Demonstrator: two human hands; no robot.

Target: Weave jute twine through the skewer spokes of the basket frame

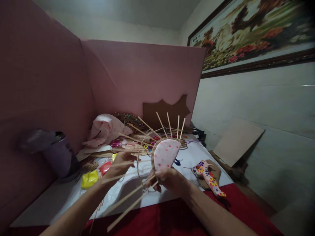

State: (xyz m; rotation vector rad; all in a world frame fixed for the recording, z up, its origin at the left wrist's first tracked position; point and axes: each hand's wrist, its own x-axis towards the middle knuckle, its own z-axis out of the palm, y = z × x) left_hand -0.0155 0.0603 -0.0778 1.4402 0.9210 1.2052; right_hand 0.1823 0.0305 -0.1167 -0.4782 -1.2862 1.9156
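Observation:
My right hand grips the lower edge of a half-round woven piece, its flat face covered with white fabric with pink-red dots. Thin wooden sticks fan out from its curved rim, some upward and some toward my body. A thin natural-coloured cord loops loosely beside the rim. To the left, my left hand reaches in among the sticks near this cord, fingers extended and slightly apart. Whether its fingertips touch the cord or a stick is hard to tell.
Yellow packet and red packet lie left on the white table. Behind them are a purple container and crumpled dotted cloth. At right lies a flower-patterned object. Pink panels enclose the back and left.

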